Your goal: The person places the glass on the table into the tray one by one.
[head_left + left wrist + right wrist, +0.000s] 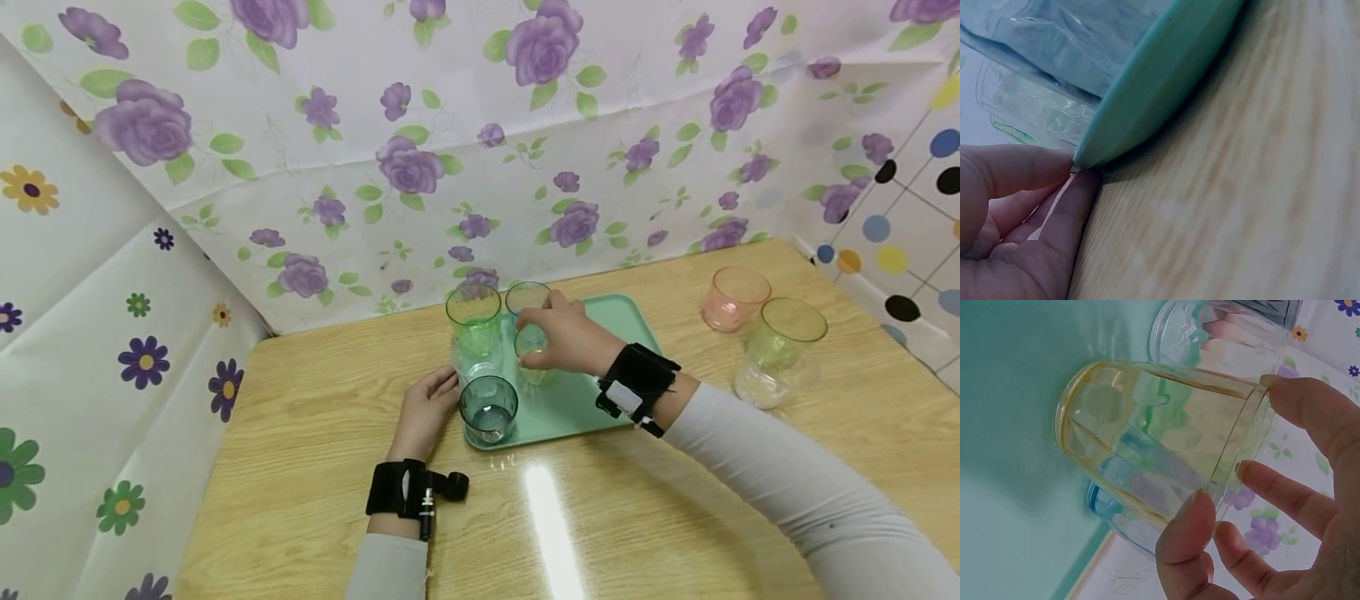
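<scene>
Caution: we are probably risking a knock, since the yellow cup [1154,425] is sitting close among its neighbours over the green tray [577,412]. We are gripping it near the rim with the right hand [572,335], so a sideways slip could be tipping the tall green cup [474,321]. We are pinching the tray's left edge with the left hand [426,408]; lifting there could be sliding the dark grey cup [489,414]. The hands are working apart. We are not managing to tell whether the yellow cup's base is touching the tray.

Containers: the tray is carrying the green, grey and blue [1101,499] cups. A pink cup [726,312] and a tall yellow-green cup [786,342] are standing on the table [322,467]. We are seeing no contents in the yellow cup.
</scene>
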{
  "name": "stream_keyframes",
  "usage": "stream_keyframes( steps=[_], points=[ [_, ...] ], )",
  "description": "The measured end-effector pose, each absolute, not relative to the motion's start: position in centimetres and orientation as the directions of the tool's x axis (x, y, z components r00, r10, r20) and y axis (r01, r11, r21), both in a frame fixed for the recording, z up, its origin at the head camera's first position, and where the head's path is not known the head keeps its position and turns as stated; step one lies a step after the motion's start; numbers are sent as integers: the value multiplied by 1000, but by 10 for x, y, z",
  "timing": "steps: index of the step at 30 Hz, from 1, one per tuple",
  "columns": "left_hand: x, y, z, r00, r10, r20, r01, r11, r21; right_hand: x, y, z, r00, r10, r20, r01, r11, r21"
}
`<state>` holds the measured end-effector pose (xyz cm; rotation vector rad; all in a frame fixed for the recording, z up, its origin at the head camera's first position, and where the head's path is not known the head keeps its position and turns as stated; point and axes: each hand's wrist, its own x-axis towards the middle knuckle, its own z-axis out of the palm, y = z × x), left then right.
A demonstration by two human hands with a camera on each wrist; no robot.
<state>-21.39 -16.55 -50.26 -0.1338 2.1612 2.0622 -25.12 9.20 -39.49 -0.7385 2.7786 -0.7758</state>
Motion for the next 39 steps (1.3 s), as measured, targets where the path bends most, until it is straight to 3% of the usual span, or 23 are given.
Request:
stream_keyframes(
  steps=[39],
  points=[
    [-214,-164,-501,-983,36,-180,-178,58,982,-246,89,-403,-899,-438,-10,-380,791,-480]
  ],
)
